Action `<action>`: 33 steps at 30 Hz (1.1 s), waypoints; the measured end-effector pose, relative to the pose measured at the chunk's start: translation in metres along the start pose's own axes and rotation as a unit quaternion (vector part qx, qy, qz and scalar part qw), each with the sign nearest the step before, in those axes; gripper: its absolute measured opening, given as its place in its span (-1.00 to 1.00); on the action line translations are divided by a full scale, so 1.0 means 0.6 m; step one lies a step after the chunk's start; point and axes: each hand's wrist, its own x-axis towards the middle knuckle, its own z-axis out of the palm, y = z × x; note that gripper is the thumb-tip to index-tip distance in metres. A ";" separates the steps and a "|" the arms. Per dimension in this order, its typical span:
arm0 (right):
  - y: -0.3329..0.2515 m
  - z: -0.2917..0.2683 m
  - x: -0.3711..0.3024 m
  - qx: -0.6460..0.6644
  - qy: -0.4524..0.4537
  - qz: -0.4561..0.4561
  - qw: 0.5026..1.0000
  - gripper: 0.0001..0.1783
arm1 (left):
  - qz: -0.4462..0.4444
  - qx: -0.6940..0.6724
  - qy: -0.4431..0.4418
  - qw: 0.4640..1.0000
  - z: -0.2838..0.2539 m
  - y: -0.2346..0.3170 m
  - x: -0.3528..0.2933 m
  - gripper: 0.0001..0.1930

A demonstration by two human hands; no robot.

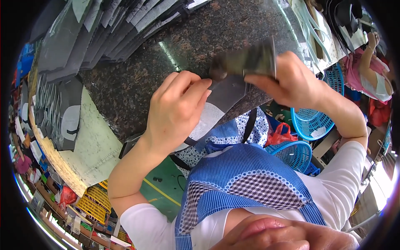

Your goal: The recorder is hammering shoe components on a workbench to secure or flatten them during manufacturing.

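My left hand (177, 110) is closed, fingertips together at the upper left edge of a dark grey sheet piece (229, 95). A pale, rounded patch (207, 118) shows on that piece, which lies at the near edge of the dark speckled stone slab (183, 46). In my right hand (293, 81) is a dark metal tool (250, 60), wide at its right end and narrower to the left. Motion blurs it, so its exact kind is unclear. Its narrow end is over the piece, just right of my left fingertips; whether it touches cannot be seen.
Grey cut pieces (83, 41) lie in overlapping rows at the far left, with a smaller stack (52, 112) nearer. Blue baskets (310, 123) stand right of the slab beside a red plastic bag (281, 135). Pale strips (312, 33) hang at the far right. Another person (371, 71) sits beyond.
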 end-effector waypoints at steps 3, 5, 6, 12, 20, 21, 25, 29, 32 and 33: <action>-0.015 0.001 0.009 0.035 0.003 0.080 0.996 -0.76 | 0.001 -0.018 0.035 0.999 0.003 -0.008 -0.007 -0.83; -0.019 0.026 -0.010 0.008 -0.043 0.008 0.999 -0.73 | -0.005 0.020 -0.011 1.000 -0.013 -0.011 -0.011 -0.84; -0.022 0.028 -0.023 -0.008 -0.100 0.017 0.995 -0.71 | -0.006 0.020 -0.007 1.000 -0.027 -0.012 -0.008 -0.84; -0.009 0.035 -0.008 0.004 0.024 0.095 0.995 -0.77 | -0.050 -0.028 -0.006 0.998 -0.023 -0.012 -0.037 -0.87; -0.015 0.012 0.017 -0.032 0.036 0.136 0.990 -0.78 | 0.026 0.001 0.062 0.998 0.003 -0.027 -0.008 -0.91; -0.028 0.010 0.015 -0.020 0.039 0.145 0.988 -0.79 | 0.020 -0.001 0.068 0.997 0.005 -0.030 0.003 -0.89; -0.020 0.041 -0.036 -0.111 -0.014 0.009 0.994 -0.82 | -0.161 -0.079 -0.103 0.978 -0.054 -0.024 0.020 -0.80; -0.016 0.028 -0.003 0.011 0.036 0.161 0.986 -0.82 | -0.102 -0.104 -0.116 0.983 -0.066 -0.038 -0.013 -0.78; -0.043 0.029 0.000 0.011 0.056 0.076 0.995 -0.81 | -0.027 -0.021 -0.031 0.999 -0.039 -0.023 -0.041 -0.79; -0.036 0.044 -0.009 -0.020 0.054 -0.029 0.998 -0.80 | -0.012 0.004 -0.013 1.000 -0.034 -0.016 -0.047 -0.81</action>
